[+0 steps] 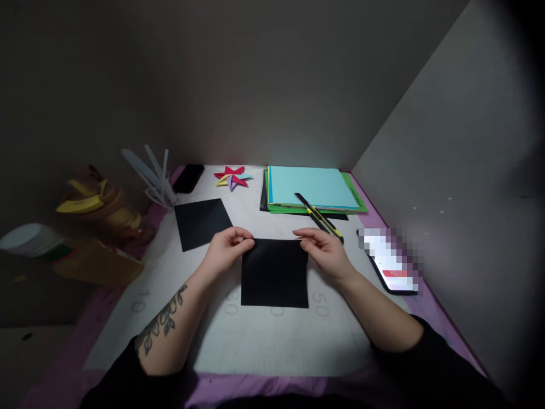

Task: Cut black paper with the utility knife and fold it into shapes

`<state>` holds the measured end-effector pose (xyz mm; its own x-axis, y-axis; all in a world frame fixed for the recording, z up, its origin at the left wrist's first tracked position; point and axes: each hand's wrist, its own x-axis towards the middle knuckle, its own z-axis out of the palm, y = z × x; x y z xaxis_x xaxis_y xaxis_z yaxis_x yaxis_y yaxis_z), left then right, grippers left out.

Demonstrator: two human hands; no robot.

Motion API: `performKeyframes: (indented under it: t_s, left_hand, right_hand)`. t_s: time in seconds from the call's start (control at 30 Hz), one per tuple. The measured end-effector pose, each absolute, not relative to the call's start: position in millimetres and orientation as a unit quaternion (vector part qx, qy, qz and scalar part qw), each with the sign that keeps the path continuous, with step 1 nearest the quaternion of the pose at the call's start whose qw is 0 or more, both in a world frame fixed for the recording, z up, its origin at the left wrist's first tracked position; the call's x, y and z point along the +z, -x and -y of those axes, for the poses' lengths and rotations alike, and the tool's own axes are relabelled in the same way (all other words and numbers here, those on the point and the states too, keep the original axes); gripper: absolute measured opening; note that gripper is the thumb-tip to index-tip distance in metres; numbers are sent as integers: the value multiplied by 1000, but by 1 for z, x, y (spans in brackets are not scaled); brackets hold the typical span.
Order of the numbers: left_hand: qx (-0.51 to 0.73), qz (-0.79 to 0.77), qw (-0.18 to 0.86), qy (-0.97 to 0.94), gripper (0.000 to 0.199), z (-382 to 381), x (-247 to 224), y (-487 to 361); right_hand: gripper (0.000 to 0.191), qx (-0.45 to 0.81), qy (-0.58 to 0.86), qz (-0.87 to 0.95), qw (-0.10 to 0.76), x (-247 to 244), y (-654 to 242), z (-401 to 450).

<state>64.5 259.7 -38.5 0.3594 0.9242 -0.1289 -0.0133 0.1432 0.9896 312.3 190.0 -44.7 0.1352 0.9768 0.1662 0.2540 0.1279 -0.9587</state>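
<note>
Pinching the black sheet [275, 275] by its upper corners, the left hand [232, 247] and right hand [326, 253] have it below their fingertips — likely light, pliable, easily creased, best held by the edges. Fingers hide those corners; the phone screen [394, 270] beyond the right fingers is pixelated.

A: Left hand [232, 245]?
B: Just left of frame centre. Thumb and forefinger pinched, fingers curled, palm turned inward.
A: Right hand [323, 251]?
B: Right of centre, near-mirror pose. Thumb below, forefinger extended above it. Hands apart, roughly level.
A: Forearms?
B: Left forearm [176, 321] slants up from lower left; dark leafy tattoo along it. Right forearm [378, 309] slants up from lower right, no marking seen. Both bare below black sleeves.
A: Wrists?
B: Slightly bent, angled toward centre.
</note>
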Motion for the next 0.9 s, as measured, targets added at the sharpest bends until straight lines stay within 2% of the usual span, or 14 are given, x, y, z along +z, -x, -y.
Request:
performKeyframes:
  t_s: [0.2,0.37,0.5,0.7,0.9]
  left_hand:
    - [354,-463,499,-641,21,-260,-26,-58]
    - [350,-467,480,-655,18,-259,-22,-57]
    - [362,-471,431,-679,15,-253,-14,-59]
    - [382,-430,317,-754,9,-229,9,-70]
    - [373,-385,227,-813,13,-206,35,-74]
  right_hand:
    - [18,330,579,573,477,-38,-306,-190]
    - [19,374,571,556,473,-40,-305,-192]
    - [21,383,570,603,406,-32,-308,-197]
    - [13,112,516,785,323,16,-282,-198]
    - [19,-11,479,843,245,48,-245,-189]
